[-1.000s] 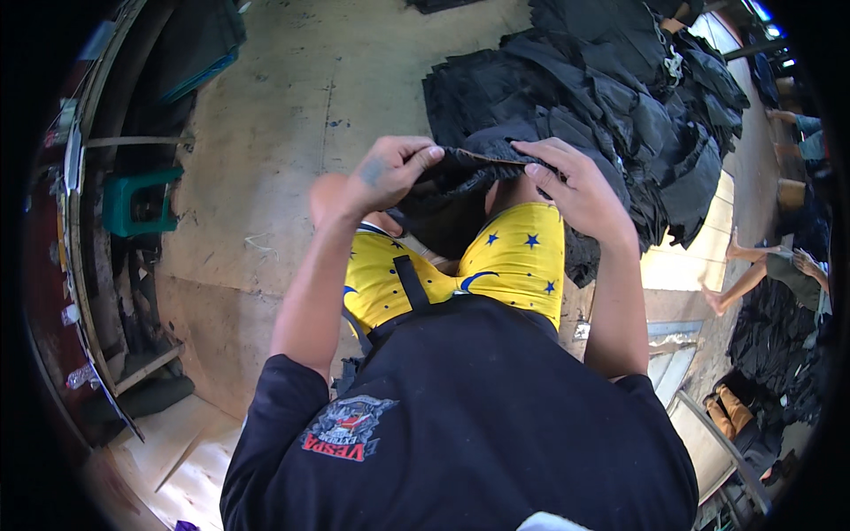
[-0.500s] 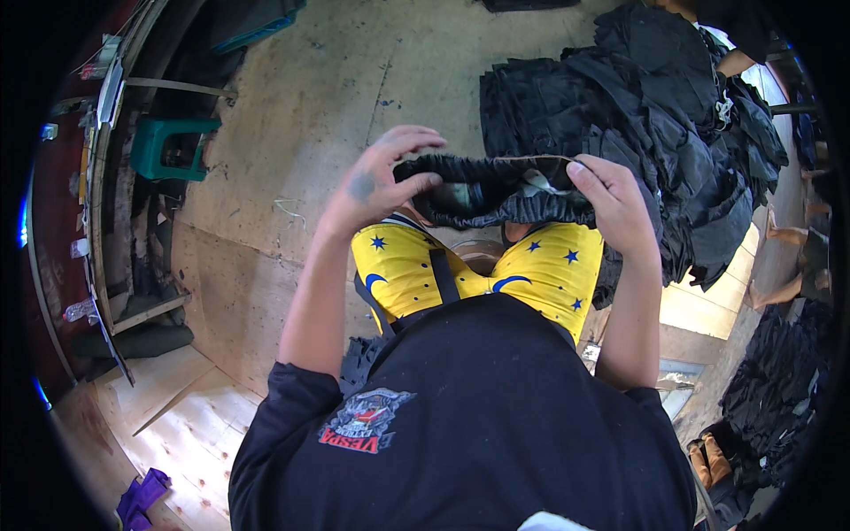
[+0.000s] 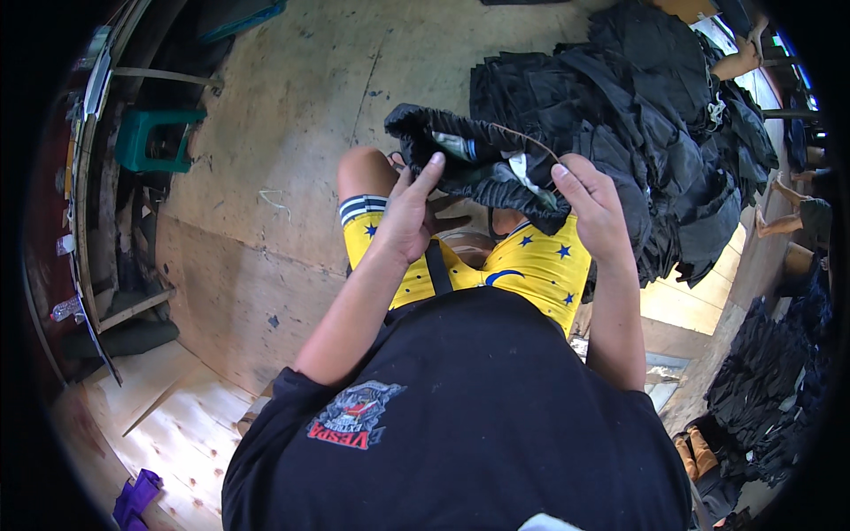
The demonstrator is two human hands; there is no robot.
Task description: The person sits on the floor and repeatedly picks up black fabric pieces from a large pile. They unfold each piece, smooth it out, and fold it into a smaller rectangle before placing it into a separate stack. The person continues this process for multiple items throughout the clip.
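Observation:
A black garment [image 3: 505,196] with a gathered elastic waistband is held up above my lap. Its opening faces me, and white and pale patches show inside. My right hand [image 3: 591,199] pinches the right end of the band, thumb on top. At the band's left part, my left hand [image 3: 410,217] has its thumb up against the near edge and its fingers spread below, partly in the garment's shadow. The far left corner of the band stands up free of either hand. What kind of garment it is, I cannot tell.
A large heap of black garments [image 3: 620,133] lies on the wooden floor [image 3: 292,106] to the right. At left stands a green plastic stool [image 3: 159,140]. Other people's bare legs [image 3: 779,208] show at the far right. A purple cloth [image 3: 137,497] lies lower left.
My left hand has come down and toward me from the band's left end. The band's left end has risen and tilted away, while my right hand keeps its pinch, slightly lower.

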